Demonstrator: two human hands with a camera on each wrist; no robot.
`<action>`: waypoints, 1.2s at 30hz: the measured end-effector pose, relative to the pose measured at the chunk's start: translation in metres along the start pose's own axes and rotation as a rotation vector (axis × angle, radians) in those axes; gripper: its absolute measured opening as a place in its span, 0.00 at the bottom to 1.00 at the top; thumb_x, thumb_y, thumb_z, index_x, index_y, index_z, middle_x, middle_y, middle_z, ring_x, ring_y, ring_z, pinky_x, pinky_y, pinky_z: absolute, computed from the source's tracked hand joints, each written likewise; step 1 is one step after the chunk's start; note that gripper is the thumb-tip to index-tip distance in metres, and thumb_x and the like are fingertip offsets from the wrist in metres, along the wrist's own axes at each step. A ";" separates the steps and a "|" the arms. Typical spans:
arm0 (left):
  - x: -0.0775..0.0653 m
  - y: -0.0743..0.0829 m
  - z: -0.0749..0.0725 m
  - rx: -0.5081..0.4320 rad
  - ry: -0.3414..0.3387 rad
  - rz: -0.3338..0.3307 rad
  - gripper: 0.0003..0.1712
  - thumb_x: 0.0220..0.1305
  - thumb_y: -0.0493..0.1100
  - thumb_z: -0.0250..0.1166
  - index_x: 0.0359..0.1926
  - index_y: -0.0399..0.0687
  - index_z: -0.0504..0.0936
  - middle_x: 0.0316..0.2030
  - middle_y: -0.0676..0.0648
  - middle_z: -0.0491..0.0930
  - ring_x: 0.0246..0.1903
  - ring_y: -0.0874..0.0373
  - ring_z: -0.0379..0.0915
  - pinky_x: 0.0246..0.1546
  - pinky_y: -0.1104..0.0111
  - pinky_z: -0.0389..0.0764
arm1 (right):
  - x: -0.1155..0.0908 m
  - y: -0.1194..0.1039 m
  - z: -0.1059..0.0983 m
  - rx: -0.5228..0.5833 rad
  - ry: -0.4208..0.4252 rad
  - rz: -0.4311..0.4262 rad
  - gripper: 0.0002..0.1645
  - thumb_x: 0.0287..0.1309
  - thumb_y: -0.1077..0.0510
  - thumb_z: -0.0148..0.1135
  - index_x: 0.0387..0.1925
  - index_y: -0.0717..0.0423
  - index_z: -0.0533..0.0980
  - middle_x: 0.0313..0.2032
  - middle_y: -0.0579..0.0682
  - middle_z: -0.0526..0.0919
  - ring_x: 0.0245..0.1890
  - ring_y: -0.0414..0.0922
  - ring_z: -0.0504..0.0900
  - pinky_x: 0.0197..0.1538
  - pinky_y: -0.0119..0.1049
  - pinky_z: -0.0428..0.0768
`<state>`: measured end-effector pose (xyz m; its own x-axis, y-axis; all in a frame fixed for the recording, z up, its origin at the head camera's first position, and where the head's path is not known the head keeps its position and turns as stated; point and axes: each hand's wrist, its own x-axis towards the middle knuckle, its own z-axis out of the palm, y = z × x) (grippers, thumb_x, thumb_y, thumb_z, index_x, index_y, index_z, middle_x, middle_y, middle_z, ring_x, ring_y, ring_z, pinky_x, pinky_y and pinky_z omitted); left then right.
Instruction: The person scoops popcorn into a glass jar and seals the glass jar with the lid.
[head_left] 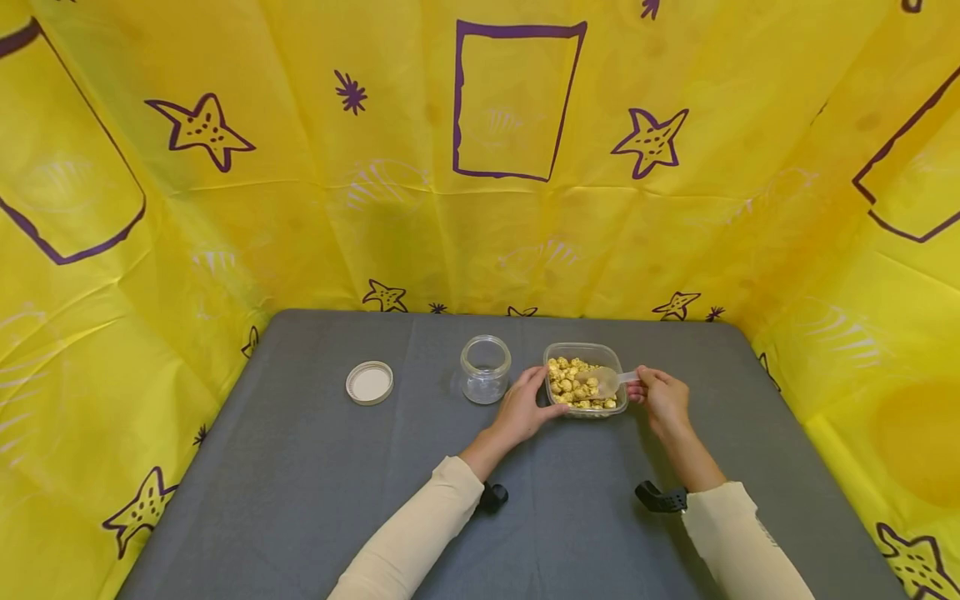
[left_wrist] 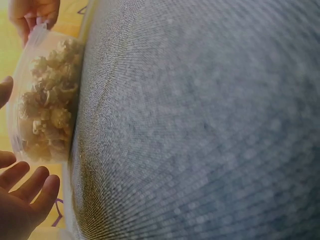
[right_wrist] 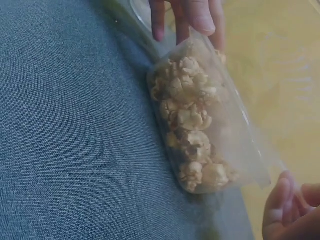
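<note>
A clear plastic container (head_left: pixel 583 346) of caramel-coloured popcorn (head_left: pixel 567 392) stands on the grey table. My left hand (head_left: pixel 522 406) rests against its left side and near corner, thumb at the front and fingers loosely spread, as the left wrist view also shows. The right hand (head_left: pixel 662 398) pinches the handle of a translucent scoop (head_left: pixel 606 382) whose bowl lies in the popcorn. That handle crosses the container's right rim. Left of the container, close to my left fingers, an open glass jar (head_left: pixel 485 387) stands upright. Popcorn shows through the container wall (right_wrist: pixel 192 120) in the right wrist view.
A round white lid (head_left: pixel 369 383) lies flat on the table (head_left: pixel 420 467), left of the jar. Yellow cloth walls (head_left: pixel 405 242) with drawn stars stand behind the table and along both sides. Black wrist straps (head_left: pixel 662 498) and pale sleeves cover parts of both arms.
</note>
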<state>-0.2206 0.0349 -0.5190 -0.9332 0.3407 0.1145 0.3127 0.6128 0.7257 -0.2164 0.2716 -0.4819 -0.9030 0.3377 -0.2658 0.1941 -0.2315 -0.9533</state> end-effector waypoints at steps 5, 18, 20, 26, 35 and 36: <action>0.000 0.001 0.000 0.004 -0.003 -0.005 0.47 0.59 0.59 0.69 0.73 0.46 0.62 0.68 0.45 0.66 0.66 0.49 0.67 0.63 0.55 0.71 | -0.002 0.001 0.000 0.045 -0.006 -0.007 0.21 0.69 0.64 0.52 0.21 0.48 0.78 0.17 0.44 0.81 0.16 0.35 0.78 0.24 0.25 0.78; -0.001 0.003 0.000 -0.004 -0.018 -0.035 0.48 0.59 0.59 0.68 0.74 0.48 0.60 0.69 0.45 0.65 0.66 0.48 0.66 0.63 0.54 0.71 | 0.002 -0.001 -0.003 0.097 0.056 0.044 0.22 0.70 0.62 0.52 0.18 0.49 0.79 0.16 0.44 0.80 0.15 0.36 0.76 0.23 0.24 0.76; -0.001 0.003 -0.001 -0.009 -0.017 -0.039 0.48 0.59 0.59 0.69 0.74 0.48 0.60 0.70 0.45 0.64 0.66 0.47 0.66 0.63 0.54 0.71 | 0.002 -0.002 -0.003 0.082 0.029 0.067 0.22 0.70 0.62 0.52 0.19 0.48 0.79 0.17 0.43 0.80 0.16 0.35 0.76 0.24 0.24 0.77; 0.000 0.003 -0.001 -0.002 -0.015 -0.038 0.47 0.59 0.60 0.68 0.74 0.49 0.60 0.70 0.45 0.64 0.66 0.47 0.66 0.63 0.54 0.71 | 0.001 -0.004 -0.004 0.098 -0.006 0.107 0.23 0.71 0.61 0.49 0.19 0.48 0.78 0.17 0.43 0.81 0.16 0.35 0.77 0.25 0.24 0.78; -0.001 0.001 0.001 0.014 -0.023 -0.015 0.49 0.59 0.61 0.68 0.74 0.47 0.59 0.70 0.45 0.64 0.67 0.48 0.65 0.64 0.54 0.70 | 0.005 -0.007 -0.007 0.130 0.027 0.088 0.24 0.72 0.60 0.48 0.18 0.50 0.78 0.15 0.43 0.80 0.15 0.35 0.76 0.24 0.24 0.76; -0.001 0.001 0.001 0.015 -0.023 -0.012 0.49 0.59 0.61 0.68 0.74 0.47 0.59 0.70 0.45 0.64 0.67 0.48 0.65 0.64 0.55 0.70 | 0.005 -0.007 -0.006 0.136 0.035 0.091 0.25 0.72 0.60 0.48 0.18 0.49 0.78 0.15 0.44 0.80 0.15 0.35 0.76 0.23 0.24 0.76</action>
<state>-0.2194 0.0364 -0.5193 -0.9328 0.3489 0.0901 0.3040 0.6275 0.7168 -0.2195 0.2807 -0.4772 -0.8696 0.3412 -0.3570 0.2182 -0.3831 -0.8976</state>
